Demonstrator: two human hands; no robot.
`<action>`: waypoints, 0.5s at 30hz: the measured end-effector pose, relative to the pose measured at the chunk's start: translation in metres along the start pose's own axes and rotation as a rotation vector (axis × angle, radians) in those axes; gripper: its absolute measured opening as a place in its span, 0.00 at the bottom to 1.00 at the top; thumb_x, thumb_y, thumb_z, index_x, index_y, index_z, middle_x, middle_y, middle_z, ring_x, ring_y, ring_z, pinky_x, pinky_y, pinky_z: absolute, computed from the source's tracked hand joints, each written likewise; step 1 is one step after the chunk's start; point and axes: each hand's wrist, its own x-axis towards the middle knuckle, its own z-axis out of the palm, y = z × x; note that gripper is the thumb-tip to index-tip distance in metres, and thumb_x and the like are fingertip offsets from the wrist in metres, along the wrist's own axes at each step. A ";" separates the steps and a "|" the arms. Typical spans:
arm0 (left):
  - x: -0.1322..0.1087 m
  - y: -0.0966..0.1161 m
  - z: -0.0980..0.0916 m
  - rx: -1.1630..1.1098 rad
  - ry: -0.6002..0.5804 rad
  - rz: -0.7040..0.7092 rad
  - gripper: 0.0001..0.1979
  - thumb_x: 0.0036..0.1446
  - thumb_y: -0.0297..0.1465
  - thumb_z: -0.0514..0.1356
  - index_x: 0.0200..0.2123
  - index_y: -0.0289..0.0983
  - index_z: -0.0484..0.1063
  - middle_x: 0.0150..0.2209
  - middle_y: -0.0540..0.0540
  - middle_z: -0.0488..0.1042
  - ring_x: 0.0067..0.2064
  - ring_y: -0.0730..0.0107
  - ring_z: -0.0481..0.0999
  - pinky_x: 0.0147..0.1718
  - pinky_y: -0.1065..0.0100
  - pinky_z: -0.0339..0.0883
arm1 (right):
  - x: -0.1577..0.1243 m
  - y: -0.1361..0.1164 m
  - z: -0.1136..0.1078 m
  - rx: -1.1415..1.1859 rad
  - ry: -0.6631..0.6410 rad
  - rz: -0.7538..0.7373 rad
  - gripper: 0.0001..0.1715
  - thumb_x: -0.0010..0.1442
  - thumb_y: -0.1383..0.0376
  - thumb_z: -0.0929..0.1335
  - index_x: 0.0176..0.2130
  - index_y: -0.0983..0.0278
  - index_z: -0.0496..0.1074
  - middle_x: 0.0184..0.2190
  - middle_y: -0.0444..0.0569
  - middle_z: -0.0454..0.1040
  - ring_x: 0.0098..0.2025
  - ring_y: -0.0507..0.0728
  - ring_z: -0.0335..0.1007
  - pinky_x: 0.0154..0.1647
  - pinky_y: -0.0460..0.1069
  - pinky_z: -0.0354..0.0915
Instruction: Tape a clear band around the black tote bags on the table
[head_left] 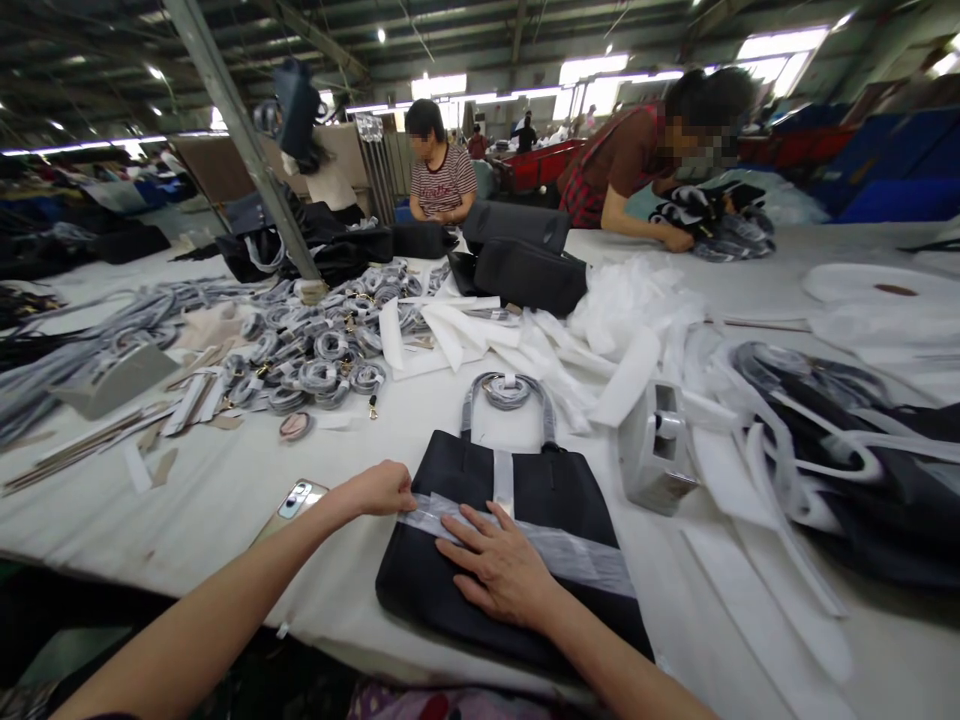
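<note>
A black handbag (450, 580) lies flat in front of me, its wrapped handles (551, 410) pointing away. Across its front runs a band of translucent plastic wrap (585, 560), and a shorter strip (503, 478) goes down from the top edge. With fingers pinched, my left hand (382, 488) grips the wrap's end at the bag's left edge. My right hand (499, 565) rests flat on the wrap and the bag, fingers spread. Between the handles sits a coiled strap (506, 390) in plastic.
Left of the bag lie a phone (300, 498), a tape roll (295, 427) and a heap of coiled straps (322, 360). A grey tape dispenser (660, 450) stands at right, near white foam strips (742, 590) and black bags (885, 480). Two people work across the table (210, 530).
</note>
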 end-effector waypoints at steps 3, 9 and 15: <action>0.001 -0.009 0.004 -0.094 -0.045 -0.021 0.11 0.43 0.38 0.59 0.17 0.36 0.69 0.17 0.49 0.68 0.23 0.71 0.67 0.25 0.70 0.57 | 0.001 0.001 0.000 0.008 -0.012 0.007 0.27 0.65 0.53 0.60 0.62 0.48 0.57 0.66 0.42 0.54 0.66 0.61 0.46 0.64 0.66 0.40; 0.005 -0.034 0.014 -0.377 -0.199 -0.045 0.22 0.43 0.51 0.60 0.24 0.35 0.69 0.21 0.48 0.73 0.26 0.68 0.73 0.28 0.69 0.66 | 0.003 0.001 0.000 0.010 -0.031 0.016 0.27 0.65 0.54 0.60 0.62 0.48 0.58 0.66 0.41 0.53 0.66 0.62 0.46 0.65 0.65 0.40; 0.009 -0.046 0.015 -0.537 -0.246 -0.023 0.25 0.39 0.53 0.64 0.24 0.35 0.69 0.21 0.49 0.72 0.26 0.69 0.73 0.28 0.69 0.67 | 0.007 0.004 0.003 -0.031 -0.052 -0.014 0.28 0.63 0.58 0.62 0.62 0.49 0.58 0.66 0.42 0.52 0.67 0.63 0.45 0.65 0.66 0.40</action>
